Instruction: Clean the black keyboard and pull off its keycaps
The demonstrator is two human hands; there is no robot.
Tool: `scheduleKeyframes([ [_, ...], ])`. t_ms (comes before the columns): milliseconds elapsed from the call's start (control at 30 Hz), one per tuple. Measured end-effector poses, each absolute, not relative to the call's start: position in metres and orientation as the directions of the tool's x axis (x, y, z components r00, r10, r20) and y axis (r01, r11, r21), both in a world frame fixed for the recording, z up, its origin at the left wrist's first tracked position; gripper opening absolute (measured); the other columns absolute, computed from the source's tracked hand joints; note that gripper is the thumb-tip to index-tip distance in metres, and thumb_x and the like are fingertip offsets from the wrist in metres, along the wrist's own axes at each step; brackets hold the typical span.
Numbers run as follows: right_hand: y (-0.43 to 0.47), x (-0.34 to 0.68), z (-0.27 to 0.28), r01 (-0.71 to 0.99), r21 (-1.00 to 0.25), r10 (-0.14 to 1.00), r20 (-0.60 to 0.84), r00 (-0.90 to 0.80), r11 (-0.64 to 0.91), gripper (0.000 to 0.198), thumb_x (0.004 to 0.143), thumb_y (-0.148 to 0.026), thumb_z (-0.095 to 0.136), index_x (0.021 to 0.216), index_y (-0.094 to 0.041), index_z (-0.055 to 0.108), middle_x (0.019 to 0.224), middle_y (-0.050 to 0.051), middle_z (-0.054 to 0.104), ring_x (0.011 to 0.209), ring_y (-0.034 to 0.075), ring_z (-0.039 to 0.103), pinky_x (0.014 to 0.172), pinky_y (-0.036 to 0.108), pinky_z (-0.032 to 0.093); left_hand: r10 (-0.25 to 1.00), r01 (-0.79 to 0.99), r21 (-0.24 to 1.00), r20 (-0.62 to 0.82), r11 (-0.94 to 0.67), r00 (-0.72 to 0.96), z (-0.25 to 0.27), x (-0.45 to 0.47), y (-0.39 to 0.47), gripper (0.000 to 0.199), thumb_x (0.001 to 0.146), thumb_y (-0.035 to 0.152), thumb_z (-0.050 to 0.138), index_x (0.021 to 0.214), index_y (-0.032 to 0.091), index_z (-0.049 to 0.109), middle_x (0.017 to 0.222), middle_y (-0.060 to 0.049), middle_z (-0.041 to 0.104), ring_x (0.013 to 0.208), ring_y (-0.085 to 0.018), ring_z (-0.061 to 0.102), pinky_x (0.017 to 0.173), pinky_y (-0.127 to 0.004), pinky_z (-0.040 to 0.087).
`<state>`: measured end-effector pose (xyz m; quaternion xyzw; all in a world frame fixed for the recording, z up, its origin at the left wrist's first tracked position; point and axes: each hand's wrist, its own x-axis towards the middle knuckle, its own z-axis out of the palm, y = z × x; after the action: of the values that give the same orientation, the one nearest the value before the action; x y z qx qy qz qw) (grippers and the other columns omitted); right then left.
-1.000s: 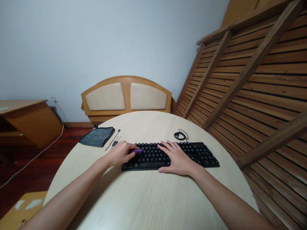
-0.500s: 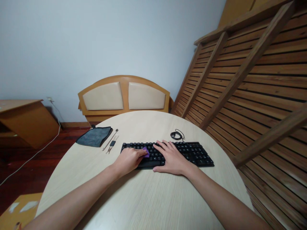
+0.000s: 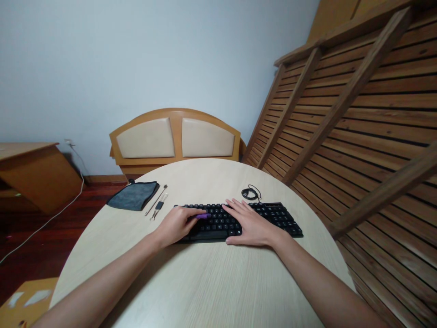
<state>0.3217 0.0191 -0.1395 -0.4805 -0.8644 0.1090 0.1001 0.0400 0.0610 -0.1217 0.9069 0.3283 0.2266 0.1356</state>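
A black keyboard (image 3: 218, 234) lies flat on the round, light wood-topped table (image 3: 218, 282). Between the thumb and fingers of my left hand (image 3: 175, 224) is a small purple piece (image 3: 204, 216), held low over the keys at the keyboard's left part. Its kind is not clear, and my fingers hide some of it. My right hand (image 3: 251, 225) rests with fingers spread across the middle of the keyboard, its thumb at the front edge, gripping nothing. Behind the keyboard is its coiled black cable (image 3: 250, 193).
Left of the keyboard lie a folded grey cloth (image 3: 134, 197), a thin metal stick (image 3: 155, 202) with a rounded end, and a wire tool (image 3: 159, 206) with a black middle. A padded headboard (image 3: 145, 138) stands behind the table, wooden slats (image 3: 355, 132) lean at right.
My left hand has moved left over the keys with the purple piece, which now shows as a narrow strip. My right hand has shifted slightly right along the keyboard.
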Motion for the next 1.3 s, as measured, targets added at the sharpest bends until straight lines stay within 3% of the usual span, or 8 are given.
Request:
scheduleKeyframes([
  [133,0.021,0.329,-0.138,0.825,-0.285,0.868,0.064,-0.492,0.488,0.111,0.068,-0.08,0.061,0.154,-0.019,0.026,0.161,0.014,0.018,0.148,0.036,0.011,0.121,0.054,0.007,0.789,0.695,0.379,0.366,-0.611,0.494,-0.13,0.046,0.064,0.033,0.091,0.017,0.052,0.119,0.023,0.069,0.109,-0.004,0.075,0.096,-0.024,0.073,0.087,-0.036,0.057],
  [300,0.021,0.324,-0.141,0.82,-0.283,0.865,0.093,-0.493,0.498,0.109,0.069,-0.079,0.061,0.154,-0.019,0.029,0.16,0.014,0.025,0.148,0.034,0.018,0.121,0.053,0.009,0.766,0.732,0.241,0.303,-0.637,0.567,-0.144,0.056,0.066,0.034,0.091,0.017,0.052,0.12,0.028,0.069,0.113,-0.002,0.074,0.097,-0.025,0.072,0.085,-0.037,0.057],
  [600,0.02,0.324,-0.14,0.814,-0.313,0.869,0.091,-0.487,0.489,0.108,0.069,-0.079,0.062,0.154,-0.021,0.029,0.16,0.013,0.023,0.148,0.035,0.015,0.121,0.054,0.009,0.639,0.622,0.158,0.283,-0.767,0.715,-0.141,0.055,0.053,0.038,0.089,0.014,0.052,0.121,0.025,0.068,0.112,-0.007,0.074,0.09,-0.025,0.074,0.076,-0.036,0.06],
  [1100,0.02,0.336,-0.136,0.803,-0.351,0.866,0.051,-0.497,0.482,0.111,0.066,-0.078,0.065,0.154,-0.021,0.028,0.162,0.012,0.017,0.149,0.035,0.006,0.121,0.053,0.012,0.361,0.318,0.196,0.246,-0.927,0.9,-0.126,0.038,0.058,0.04,0.086,0.015,0.051,0.122,0.024,0.066,0.116,-0.004,0.073,0.1,-0.02,0.071,0.086,-0.032,0.057],
  [1167,0.021,0.342,-0.134,0.819,-0.343,0.875,0.024,-0.483,0.461,0.116,0.062,-0.079,0.068,0.154,-0.022,0.026,0.162,0.012,0.017,0.149,0.038,0.006,0.12,0.057,0.007,0.413,0.37,0.192,0.309,-0.909,0.857,-0.129,0.036,0.061,0.039,0.087,0.016,0.05,0.122,0.023,0.066,0.116,-0.004,0.072,0.101,-0.02,0.071,0.087,-0.033,0.057],
  [1233,0.021,0.346,-0.133,0.83,-0.33,0.881,0.01,-0.473,0.449,0.12,0.06,-0.079,0.069,0.155,-0.022,0.024,0.161,0.014,0.021,0.147,0.041,0.011,0.118,0.061,0.002,0.544,0.511,0.193,0.385,-0.837,0.746,-0.133,0.037,0.063,0.037,0.088,0.018,0.05,0.122,0.023,0.067,0.114,-0.004,0.073,0.097,-0.022,0.072,0.084,-0.035,0.059],
  [1300,0.021,0.347,-0.132,0.821,-0.335,0.876,0.029,-0.482,0.463,0.119,0.06,-0.078,0.07,0.155,-0.022,0.024,0.158,0.013,0.027,0.145,0.04,0.019,0.119,0.06,0.005,0.668,0.652,0.208,0.418,-0.73,0.615,-0.138,0.04,0.066,0.036,0.089,0.019,0.052,0.122,0.023,0.067,0.11,-0.004,0.074,0.092,-0.023,0.074,0.081,-0.036,0.06],
])
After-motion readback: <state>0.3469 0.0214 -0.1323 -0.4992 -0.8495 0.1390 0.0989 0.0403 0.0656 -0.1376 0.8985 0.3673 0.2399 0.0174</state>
